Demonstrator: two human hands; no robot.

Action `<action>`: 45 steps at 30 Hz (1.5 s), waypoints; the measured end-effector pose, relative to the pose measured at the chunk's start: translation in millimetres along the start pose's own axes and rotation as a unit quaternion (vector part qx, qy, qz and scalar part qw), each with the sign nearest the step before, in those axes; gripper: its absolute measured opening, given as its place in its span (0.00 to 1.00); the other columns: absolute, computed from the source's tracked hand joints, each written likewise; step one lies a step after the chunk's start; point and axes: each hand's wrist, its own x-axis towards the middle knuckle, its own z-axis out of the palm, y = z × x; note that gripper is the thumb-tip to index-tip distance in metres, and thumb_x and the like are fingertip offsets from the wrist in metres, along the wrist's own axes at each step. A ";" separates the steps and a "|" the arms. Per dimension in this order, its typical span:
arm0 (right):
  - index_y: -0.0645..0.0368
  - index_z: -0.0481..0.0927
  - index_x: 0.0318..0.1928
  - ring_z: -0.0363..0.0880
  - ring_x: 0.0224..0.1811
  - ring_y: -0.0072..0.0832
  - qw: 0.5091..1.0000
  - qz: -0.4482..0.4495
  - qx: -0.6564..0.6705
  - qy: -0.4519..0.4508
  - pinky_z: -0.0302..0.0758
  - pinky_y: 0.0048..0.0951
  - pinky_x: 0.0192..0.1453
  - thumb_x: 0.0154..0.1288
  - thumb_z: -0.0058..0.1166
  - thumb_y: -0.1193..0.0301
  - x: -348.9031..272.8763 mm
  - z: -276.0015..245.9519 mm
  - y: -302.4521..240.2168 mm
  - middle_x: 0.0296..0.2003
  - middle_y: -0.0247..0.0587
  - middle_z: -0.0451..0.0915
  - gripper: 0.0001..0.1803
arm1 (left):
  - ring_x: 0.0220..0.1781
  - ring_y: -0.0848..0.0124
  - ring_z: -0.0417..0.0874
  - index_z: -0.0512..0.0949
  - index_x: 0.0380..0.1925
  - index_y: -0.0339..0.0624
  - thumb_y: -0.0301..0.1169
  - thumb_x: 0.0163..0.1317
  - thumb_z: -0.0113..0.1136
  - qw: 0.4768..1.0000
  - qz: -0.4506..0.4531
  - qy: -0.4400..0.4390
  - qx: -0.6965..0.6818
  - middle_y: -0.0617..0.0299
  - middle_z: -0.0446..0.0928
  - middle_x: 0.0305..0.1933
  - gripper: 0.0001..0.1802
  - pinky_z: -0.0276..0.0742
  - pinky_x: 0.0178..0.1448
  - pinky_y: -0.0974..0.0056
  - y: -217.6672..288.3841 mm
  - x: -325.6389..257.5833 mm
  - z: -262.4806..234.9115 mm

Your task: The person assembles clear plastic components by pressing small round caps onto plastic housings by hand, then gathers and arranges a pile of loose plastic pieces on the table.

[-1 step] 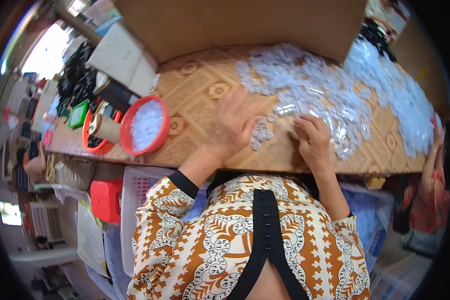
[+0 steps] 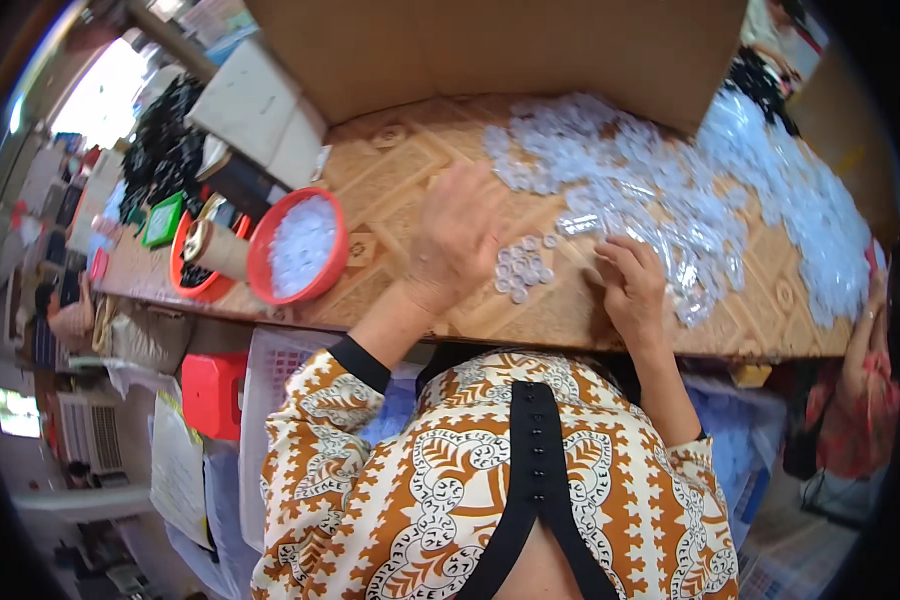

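**Two hands at a small group of clear plastic rings on the desk**

The left hand lies flat on the desk, palm down, fingers spread wide and holding nothing. Just beside its fingertips, near the front edge of the desk, sits a small group of clear rings. The right hand rests on the other side of this group, fingers curled narrow with the tips on the desk; whether they pinch a ring I cannot tell. A large heap of clear plastic pieces covers the desk toward the back and right edges. A red bowl with white pieces stands near the front left edge, and a cardboard box stands along the back edge.
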 end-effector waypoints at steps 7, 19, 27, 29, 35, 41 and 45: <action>0.61 0.85 0.41 0.84 0.43 0.40 0.994 0.064 0.092 0.012 0.80 0.34 0.45 0.57 0.60 0.85 -2.4 4.7 2.5 0.43 0.46 0.85 0.12 | 0.43 0.60 0.82 0.82 0.45 0.42 0.27 0.61 0.63 0.930 -0.174 0.270 0.180 0.56 0.82 0.43 0.12 0.79 0.47 0.57 -144.5 28.4 -143.2; 0.62 0.86 0.42 0.83 0.38 0.30 0.982 0.130 0.135 -0.028 0.78 0.27 0.41 0.61 0.59 0.85 4.0 2.3 3.4 0.37 0.41 0.84 0.10 | 0.61 0.54 0.81 0.87 0.47 0.57 0.47 0.67 0.56 0.789 -0.513 0.012 0.338 0.57 0.85 0.52 0.17 0.75 0.63 0.48 -240.1 41.9 -188.1; 0.61 0.86 0.41 0.83 0.43 0.31 0.984 0.018 0.175 0.041 0.78 0.26 0.46 0.60 0.61 0.86 40.8 -23.0 -29.6 0.40 0.41 0.85 0.11 | 0.37 0.73 0.82 0.84 0.40 0.38 0.36 0.68 0.59 0.877 -0.395 0.269 -0.055 0.63 0.83 0.34 0.13 0.78 0.42 0.66 -214.4 32.0 -218.0; 0.61 0.84 0.49 0.83 0.51 0.37 0.984 -0.052 0.167 0.036 0.78 0.32 0.54 0.55 0.63 0.87 64.0 -35.0 -52.7 0.47 0.43 0.85 0.19 | 0.35 0.80 0.78 0.82 0.40 0.38 0.32 0.71 0.58 0.896 -0.379 0.119 -0.200 0.68 0.80 0.34 0.09 0.74 0.41 0.73 -132.6 45.4 -184.1; 0.68 0.74 0.65 0.70 0.67 0.39 0.916 -0.107 0.357 -0.151 0.63 0.41 0.72 0.55 0.73 0.60 98.1 -64.9 -118.6 0.59 0.51 0.78 0.40 | 0.38 0.81 0.78 0.80 0.41 0.35 0.25 0.69 0.62 0.814 -0.256 -0.267 -0.448 0.69 0.79 0.36 0.05 0.74 0.43 0.72 65.2 63.6 -150.3; 0.67 0.86 0.35 0.78 0.29 0.34 0.743 -0.070 0.632 -0.210 0.74 0.36 0.43 0.57 0.70 0.73 80.8 -112.2 -135.7 0.30 0.43 0.84 0.10 | 0.33 0.54 0.87 0.74 0.38 0.32 0.27 0.67 0.62 0.683 -0.079 -0.223 -0.691 0.44 0.83 0.32 0.09 0.86 0.39 0.49 101.6 71.8 -192.7; 0.62 0.87 0.37 0.82 0.31 0.34 0.674 -0.142 0.684 -0.239 0.78 0.34 0.39 0.72 0.55 0.75 88.0 -167.4 -150.3 0.33 0.45 0.86 0.09 | 0.33 0.59 0.87 0.75 0.36 0.34 0.25 0.68 0.61 0.687 -0.236 -0.073 -0.683 0.50 0.83 0.35 0.06 0.88 0.38 0.57 164.9 73.3 -205.2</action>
